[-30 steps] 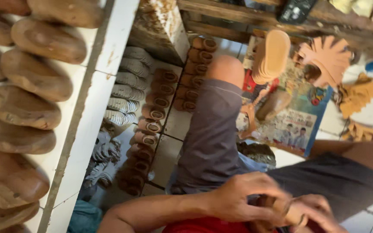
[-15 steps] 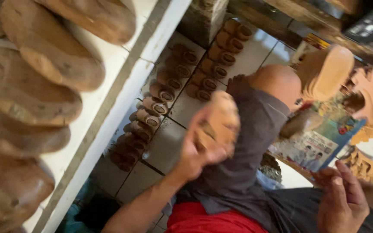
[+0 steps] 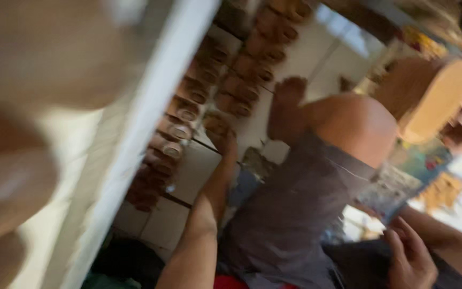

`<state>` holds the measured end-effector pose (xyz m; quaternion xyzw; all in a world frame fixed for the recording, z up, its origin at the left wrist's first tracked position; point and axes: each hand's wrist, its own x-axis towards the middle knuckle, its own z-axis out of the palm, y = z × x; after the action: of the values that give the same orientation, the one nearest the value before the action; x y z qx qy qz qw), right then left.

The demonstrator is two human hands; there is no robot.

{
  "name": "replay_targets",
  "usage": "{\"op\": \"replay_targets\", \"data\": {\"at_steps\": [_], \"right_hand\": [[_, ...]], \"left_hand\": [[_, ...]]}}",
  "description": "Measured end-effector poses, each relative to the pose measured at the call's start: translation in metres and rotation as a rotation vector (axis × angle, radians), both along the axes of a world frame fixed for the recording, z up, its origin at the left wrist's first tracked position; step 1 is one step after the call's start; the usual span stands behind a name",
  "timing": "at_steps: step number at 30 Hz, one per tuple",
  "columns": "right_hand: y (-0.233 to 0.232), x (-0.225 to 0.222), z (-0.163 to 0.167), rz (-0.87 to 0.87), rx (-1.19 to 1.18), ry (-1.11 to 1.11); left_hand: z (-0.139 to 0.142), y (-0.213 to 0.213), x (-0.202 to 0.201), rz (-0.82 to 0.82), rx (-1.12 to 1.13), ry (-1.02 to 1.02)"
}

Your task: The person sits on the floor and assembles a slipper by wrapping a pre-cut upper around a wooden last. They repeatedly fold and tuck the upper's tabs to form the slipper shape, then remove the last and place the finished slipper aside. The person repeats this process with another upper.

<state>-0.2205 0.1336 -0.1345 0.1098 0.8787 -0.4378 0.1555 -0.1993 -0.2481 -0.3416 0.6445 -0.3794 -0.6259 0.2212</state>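
A colourful printed sheet (image 3: 402,179) is lying flat on the floor at the right of the scene, just beyond the person's raised knee and partly hidden behind it. It is looking roughly rectangular, with a blue-green border along its far edge and a crowded, pale and multicoloured middle with spots of red and yellow. The blur is making its pictures and any lettering impossible to tell. A tan wooden sole is standing just above its far end. No other package, label, sign or screen is showing clearly.
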Motion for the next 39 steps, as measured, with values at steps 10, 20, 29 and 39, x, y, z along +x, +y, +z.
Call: {"op": "replay_targets", "data": {"at_steps": [10,20,29,39], "right_hand": [[-0.034,-0.038,0.023,0.074,0.096,-0.177],[-0.079,-0.093,0.028,0.255,0.572,0.073],[-0.017,-0.083,0.08,0.253,0.421,0.077],[0.059,-0.065,0.096,0.085,0.116,0.13]], "left_hand": [[0.011,0.029,-0.031,-0.151,0.027,-0.128],[0.206,0.057,-0.058,-0.476,-0.389,0.46],[0.295,0.236,-0.212,-1.097,-0.749,0.131],[0.334,0.291,-0.202,-1.146,-0.896,0.203]]}}
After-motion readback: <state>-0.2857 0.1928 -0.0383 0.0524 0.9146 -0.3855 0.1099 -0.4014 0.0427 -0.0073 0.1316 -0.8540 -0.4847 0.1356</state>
